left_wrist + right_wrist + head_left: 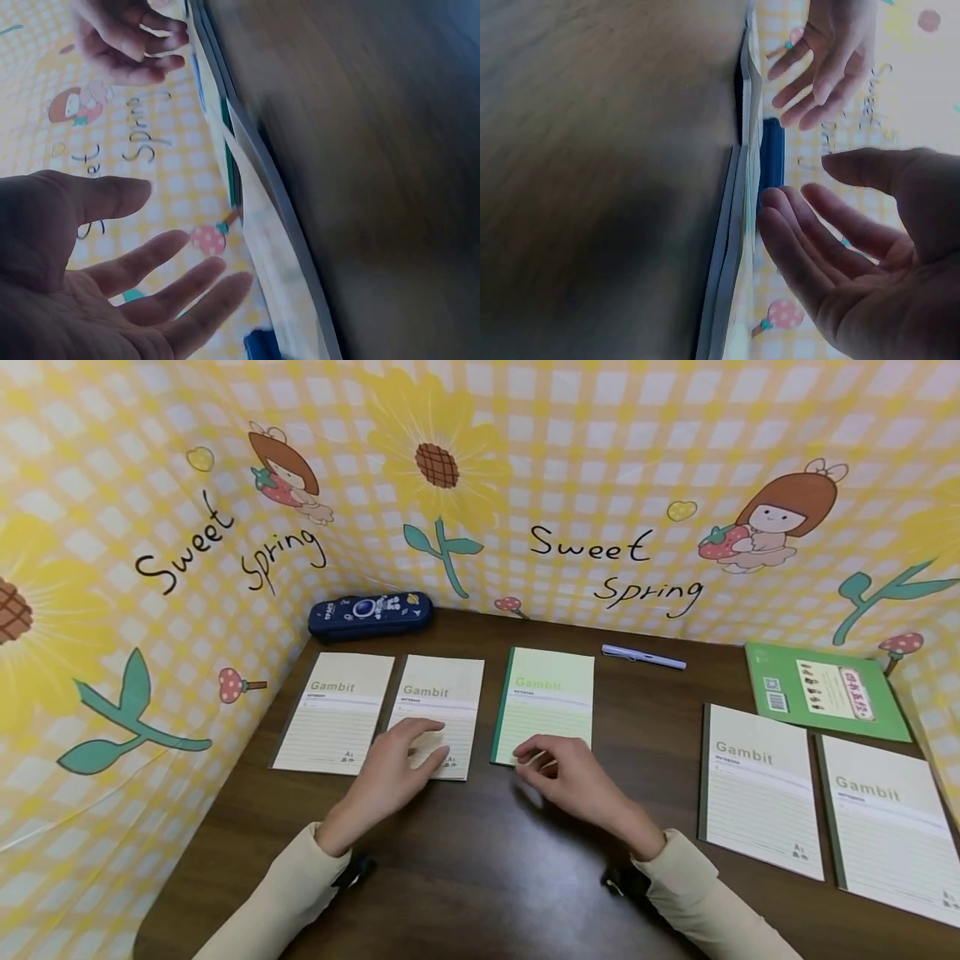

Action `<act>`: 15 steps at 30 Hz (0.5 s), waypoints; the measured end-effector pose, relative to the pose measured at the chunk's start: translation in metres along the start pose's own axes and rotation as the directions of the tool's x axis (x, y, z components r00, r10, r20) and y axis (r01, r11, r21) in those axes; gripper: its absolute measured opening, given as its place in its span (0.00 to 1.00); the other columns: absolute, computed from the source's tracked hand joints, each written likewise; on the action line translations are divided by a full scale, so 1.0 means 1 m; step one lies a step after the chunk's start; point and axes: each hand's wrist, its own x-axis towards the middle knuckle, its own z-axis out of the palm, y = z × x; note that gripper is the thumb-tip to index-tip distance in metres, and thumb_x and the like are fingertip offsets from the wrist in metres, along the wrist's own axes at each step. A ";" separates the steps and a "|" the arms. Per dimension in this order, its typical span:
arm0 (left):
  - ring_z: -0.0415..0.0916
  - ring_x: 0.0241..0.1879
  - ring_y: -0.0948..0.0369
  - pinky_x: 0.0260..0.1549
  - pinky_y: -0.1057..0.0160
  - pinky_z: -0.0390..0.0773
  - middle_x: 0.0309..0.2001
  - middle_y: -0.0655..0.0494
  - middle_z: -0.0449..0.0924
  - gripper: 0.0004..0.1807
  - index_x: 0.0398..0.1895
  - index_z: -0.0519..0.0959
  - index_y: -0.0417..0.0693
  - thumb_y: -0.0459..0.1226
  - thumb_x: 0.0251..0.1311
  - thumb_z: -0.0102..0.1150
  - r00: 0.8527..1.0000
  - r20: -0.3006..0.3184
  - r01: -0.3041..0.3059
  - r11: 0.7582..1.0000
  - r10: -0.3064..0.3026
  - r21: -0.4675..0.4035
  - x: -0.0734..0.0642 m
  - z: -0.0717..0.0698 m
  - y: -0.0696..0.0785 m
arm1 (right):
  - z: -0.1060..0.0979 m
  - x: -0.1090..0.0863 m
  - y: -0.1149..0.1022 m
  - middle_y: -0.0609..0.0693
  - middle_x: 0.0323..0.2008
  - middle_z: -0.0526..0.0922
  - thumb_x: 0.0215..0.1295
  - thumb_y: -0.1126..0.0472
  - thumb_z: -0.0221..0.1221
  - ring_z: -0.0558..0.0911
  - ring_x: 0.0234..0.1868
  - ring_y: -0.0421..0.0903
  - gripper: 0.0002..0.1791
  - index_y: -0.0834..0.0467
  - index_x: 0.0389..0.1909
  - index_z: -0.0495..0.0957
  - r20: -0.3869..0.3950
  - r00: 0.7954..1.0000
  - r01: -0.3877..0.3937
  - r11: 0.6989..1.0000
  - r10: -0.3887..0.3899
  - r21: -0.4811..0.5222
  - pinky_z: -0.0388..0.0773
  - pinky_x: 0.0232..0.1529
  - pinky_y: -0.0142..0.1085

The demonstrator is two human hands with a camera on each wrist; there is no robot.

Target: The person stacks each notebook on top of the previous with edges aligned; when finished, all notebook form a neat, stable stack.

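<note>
My left hand (393,768) hovers over the lower part of a cream Gambit notebook (442,681), fingers loosely bent and thumb apart. Another cream notebook (337,710) lies just left of it. Near the bottom edge of a greenish Gambit notebook with a green spine (555,706) is my right hand (573,777), its fingers relaxed. Whether those fingertips touch the cover I cannot tell. Both wrist views show nothing held: the left hand (142,277) has spread fingers, and the right hand (877,247) has a gap between thumb and fingers.
Two more Gambit notebooks, one (761,793) beside the other (892,835), lie at the right. Behind them is a green book (780,693). A lavender pen (643,657) and a dark blue pencil case (371,617) lie along the back. Checked yellow cloth (570,460) walls the table.
</note>
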 end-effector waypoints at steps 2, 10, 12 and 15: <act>0.79 0.64 0.44 0.60 0.42 0.81 0.62 0.40 0.82 0.21 0.60 0.82 0.38 0.40 0.68 0.67 1.000 -0.007 -0.014 0.998 0.014 0.064 -0.003 -0.004 -0.004 | 0.006 0.003 -0.005 0.55 0.48 0.90 0.70 0.63 0.66 0.90 0.44 0.47 0.13 0.62 0.52 0.84 0.044 0.997 0.059 0.998 -0.058 -0.031 0.88 0.46 0.36; 0.70 0.72 0.36 0.69 0.34 0.70 0.71 0.32 0.72 0.25 0.64 0.79 0.35 0.41 0.70 0.66 0.997 0.074 0.013 0.984 -0.026 0.177 -0.019 -0.016 -0.019 | 0.029 0.017 -0.026 0.51 0.65 0.81 0.76 0.52 0.61 0.80 0.66 0.47 0.24 0.58 0.67 0.77 0.277 0.948 0.232 0.937 -0.157 -0.262 0.78 0.68 0.45; 0.69 0.72 0.36 0.69 0.33 0.69 0.73 0.33 0.71 0.26 0.66 0.79 0.35 0.42 0.71 0.65 0.994 0.104 0.006 0.981 -0.027 0.195 -0.022 -0.016 -0.022 | 0.034 0.019 -0.030 0.51 0.72 0.75 0.77 0.48 0.60 0.75 0.73 0.47 0.28 0.56 0.72 0.73 0.334 0.932 0.249 0.921 -0.142 -0.301 0.74 0.73 0.45; 0.67 0.73 0.36 0.70 0.33 0.68 0.73 0.33 0.70 0.27 0.67 0.78 0.36 0.43 0.71 0.64 0.990 0.140 0.000 0.976 -0.031 0.218 -0.026 -0.016 -0.022 | 0.041 0.022 -0.033 0.52 0.78 0.68 0.77 0.44 0.58 0.69 0.78 0.49 0.34 0.56 0.77 0.68 0.393 0.906 0.308 0.879 -0.154 -0.365 0.70 0.76 0.46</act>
